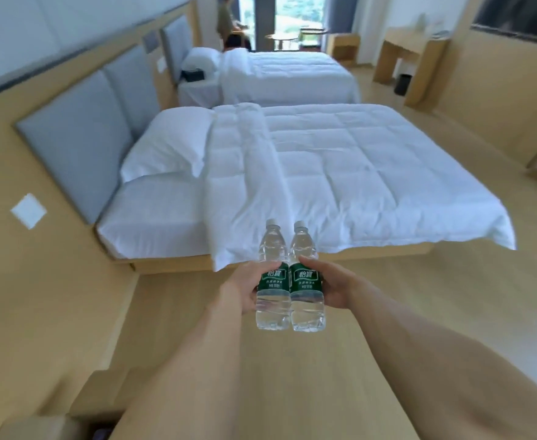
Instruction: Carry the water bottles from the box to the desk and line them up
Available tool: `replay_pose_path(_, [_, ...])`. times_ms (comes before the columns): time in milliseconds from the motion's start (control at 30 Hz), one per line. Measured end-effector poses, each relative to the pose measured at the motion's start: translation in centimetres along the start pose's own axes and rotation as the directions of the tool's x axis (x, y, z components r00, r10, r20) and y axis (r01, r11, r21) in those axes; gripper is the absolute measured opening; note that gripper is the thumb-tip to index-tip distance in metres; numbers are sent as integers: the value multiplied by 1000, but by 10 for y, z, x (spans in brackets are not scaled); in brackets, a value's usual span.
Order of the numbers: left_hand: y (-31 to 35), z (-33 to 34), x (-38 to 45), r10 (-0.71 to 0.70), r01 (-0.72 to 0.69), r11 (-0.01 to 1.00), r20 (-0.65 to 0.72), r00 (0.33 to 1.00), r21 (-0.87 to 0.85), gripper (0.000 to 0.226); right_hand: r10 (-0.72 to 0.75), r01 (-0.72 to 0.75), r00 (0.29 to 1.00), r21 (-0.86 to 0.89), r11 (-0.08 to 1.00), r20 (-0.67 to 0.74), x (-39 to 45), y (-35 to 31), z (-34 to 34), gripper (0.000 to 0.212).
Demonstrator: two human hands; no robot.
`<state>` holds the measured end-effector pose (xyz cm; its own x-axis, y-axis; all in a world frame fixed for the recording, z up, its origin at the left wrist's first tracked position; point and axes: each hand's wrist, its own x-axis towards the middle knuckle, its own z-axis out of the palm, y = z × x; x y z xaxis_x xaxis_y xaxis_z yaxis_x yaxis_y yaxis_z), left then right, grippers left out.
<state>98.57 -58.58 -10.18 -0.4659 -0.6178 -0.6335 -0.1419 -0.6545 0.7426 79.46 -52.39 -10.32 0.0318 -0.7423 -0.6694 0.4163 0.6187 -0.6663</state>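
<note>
Standing upright side by side and touching at lower centre of the frame, two clear plastic water bottles with green labels (pixel 289 281) point their white caps up. The left hand (pixel 245 289) and right hand (pixel 332 285) each wrap fingers round one. The pale wooden surface (pixel 403 47) sits upper right, well apart.

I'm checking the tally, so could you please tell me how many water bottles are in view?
2: left bottle in the left hand, right bottle in the right hand, held upright, touching. Others may be out of view.
</note>
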Motion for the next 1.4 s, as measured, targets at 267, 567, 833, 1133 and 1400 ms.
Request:
replay_pose_path(267, [18, 162, 81, -72, 20, 965, 189, 979, 261, 39, -61, 81, 974, 86, 993, -216, -51, -30, -166, 59])
replay_pose_path(567, [25, 313, 137, -164, -9, 896, 348, 923, 445, 41, -25, 100, 890, 141, 985, -456, -110, -38, -294, 70])
replay_pose_path(833, [39, 427, 201, -298, -32, 827, 485, 822, 561, 37, -18, 235, 772, 259, 937, -636, -127, -56, -384, 45])
replay_pose_path(1133, [99, 534, 305, -362, -98, 801, 608, 707, 590, 46, 26, 336, 641, 311, 889, -767, -112, -137, -467, 45])
replay_pose_path(1400, [125, 620, 347, -456, -115, 742, 622, 636, 661, 45, 68, 404, 545, 333, 852, -836, -119, -176, -523, 39])
